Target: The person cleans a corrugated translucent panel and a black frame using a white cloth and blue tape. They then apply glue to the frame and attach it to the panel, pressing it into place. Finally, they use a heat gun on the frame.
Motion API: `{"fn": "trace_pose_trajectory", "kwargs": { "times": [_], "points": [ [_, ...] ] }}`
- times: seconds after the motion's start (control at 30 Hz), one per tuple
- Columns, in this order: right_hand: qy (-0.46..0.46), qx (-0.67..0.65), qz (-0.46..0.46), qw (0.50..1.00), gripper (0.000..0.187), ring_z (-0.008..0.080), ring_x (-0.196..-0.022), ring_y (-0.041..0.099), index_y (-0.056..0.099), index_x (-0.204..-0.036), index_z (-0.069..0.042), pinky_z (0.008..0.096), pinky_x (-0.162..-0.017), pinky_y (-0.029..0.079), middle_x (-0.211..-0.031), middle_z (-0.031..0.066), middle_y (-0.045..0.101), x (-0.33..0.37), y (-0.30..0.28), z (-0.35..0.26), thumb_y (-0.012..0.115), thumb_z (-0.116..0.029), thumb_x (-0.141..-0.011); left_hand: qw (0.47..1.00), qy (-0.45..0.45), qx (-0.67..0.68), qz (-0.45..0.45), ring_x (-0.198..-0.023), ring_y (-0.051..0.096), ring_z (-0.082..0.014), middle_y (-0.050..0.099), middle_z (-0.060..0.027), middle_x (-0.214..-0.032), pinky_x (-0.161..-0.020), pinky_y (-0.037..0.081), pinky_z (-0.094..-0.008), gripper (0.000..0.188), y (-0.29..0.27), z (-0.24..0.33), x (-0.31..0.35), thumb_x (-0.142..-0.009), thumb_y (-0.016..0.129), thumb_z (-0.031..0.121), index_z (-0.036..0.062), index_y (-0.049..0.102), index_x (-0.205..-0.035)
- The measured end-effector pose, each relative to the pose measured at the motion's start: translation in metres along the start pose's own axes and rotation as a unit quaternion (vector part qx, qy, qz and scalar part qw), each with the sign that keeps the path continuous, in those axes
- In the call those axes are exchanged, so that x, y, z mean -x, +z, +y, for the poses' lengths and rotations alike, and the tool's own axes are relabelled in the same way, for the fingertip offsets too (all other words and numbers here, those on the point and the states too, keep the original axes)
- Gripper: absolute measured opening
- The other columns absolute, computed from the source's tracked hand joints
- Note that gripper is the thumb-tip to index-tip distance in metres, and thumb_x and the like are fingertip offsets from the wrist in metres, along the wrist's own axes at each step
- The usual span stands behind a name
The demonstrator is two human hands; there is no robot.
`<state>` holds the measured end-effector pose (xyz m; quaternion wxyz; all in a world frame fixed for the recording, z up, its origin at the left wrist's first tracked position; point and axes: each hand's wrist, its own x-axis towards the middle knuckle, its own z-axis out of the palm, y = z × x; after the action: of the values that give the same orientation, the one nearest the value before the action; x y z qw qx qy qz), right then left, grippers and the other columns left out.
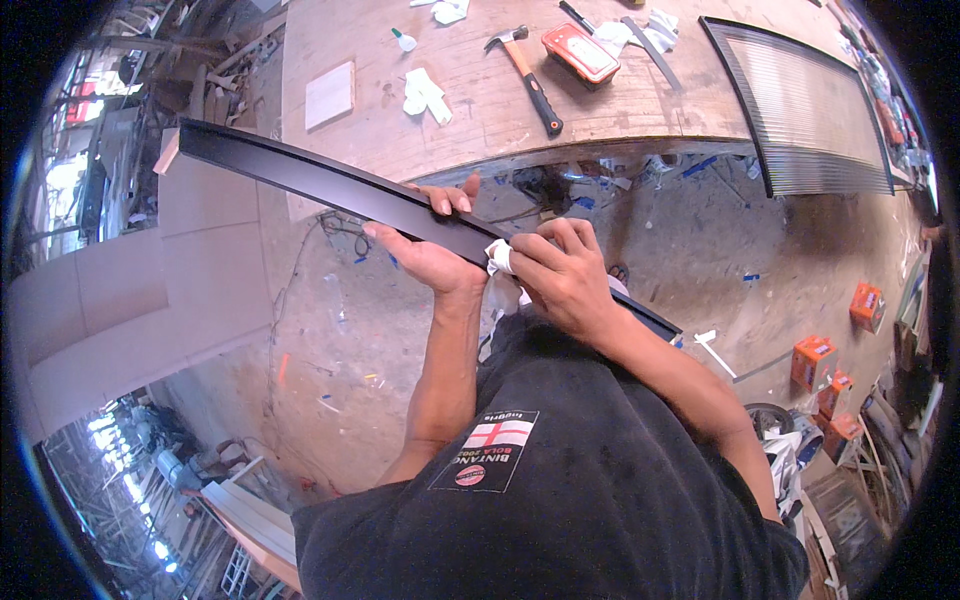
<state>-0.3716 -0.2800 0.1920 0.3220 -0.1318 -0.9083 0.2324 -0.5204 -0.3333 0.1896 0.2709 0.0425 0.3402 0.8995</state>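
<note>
A long black channel-shaped profile (330, 183) runs slantwise in front of my body, from the upper left down to my right side. From beneath, my left hand (440, 262) cradles it, the thumb along the near edge and the fingertips curling over the far edge. My right hand (572, 268) is closed, pinching a crumpled white cloth (498, 256) against the profile just right of my left palm. Part of the profile is hidden behind my right hand and forearm; its lower end (650, 313) comes out beyond them.
On the wooden workbench (450, 45) ahead lie a claw hammer (530, 85), a red-lidded box (580, 54), a small glue bottle (403, 40), white cloths (425, 96) and a ribbed black-framed panel (805, 110). Cardboard (140, 280) is at left; orange boxes (814, 362) stand on the floor at right.
</note>
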Motion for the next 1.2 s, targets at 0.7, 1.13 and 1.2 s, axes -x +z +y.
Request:
{"fn": "trace_pose_trajectory", "kwargs": {
  "times": [0.7,1.13,1.2],
  "points": [
    [-0.022,0.021,0.042,0.999,0.019,0.0192,-0.090,0.056,0.067,-0.091,-0.015,0.0383,-0.082,0.041,-0.096,-0.0045,0.061,-0.016,0.002,-0.002,0.067,-0.025,-0.075,0.998,0.010,-0.004,-0.059,-0.066,0.049,-0.0200,0.046,-0.0042,-0.072,-0.097,0.047,-0.0554,0.068,0.002,0.006,-0.004,-0.096,0.027,0.075,0.0121,0.051,-0.106],
    [-0.007,0.076,-0.007,0.997,0.021,0.0207,-0.096,0.055,0.067,-0.096,-0.014,0.0410,-0.087,0.042,-0.098,-0.0014,0.057,0.011,-0.008,-0.007,0.066,-0.025,-0.078,0.996,0.001,0.038,-0.082,-0.074,0.053,-0.0220,0.048,-0.0049,-0.074,-0.101,0.045,-0.0548,0.069,-0.015,0.012,-0.016,-0.099,0.022,0.071,0.0104,0.053,-0.110],
    [0.001,0.065,-0.007,0.998,0.022,0.0217,-0.097,0.055,0.067,-0.097,-0.013,0.0416,-0.088,0.041,-0.099,0.0007,0.057,0.007,0.000,-0.005,0.065,-0.024,-0.078,0.998,0.008,0.019,-0.060,-0.075,0.054,-0.0230,0.049,-0.0054,-0.075,-0.101,0.045,-0.0549,0.070,-0.013,0.009,-0.014,-0.098,0.021,0.072,0.0102,0.053,-0.109]
  ]
}}
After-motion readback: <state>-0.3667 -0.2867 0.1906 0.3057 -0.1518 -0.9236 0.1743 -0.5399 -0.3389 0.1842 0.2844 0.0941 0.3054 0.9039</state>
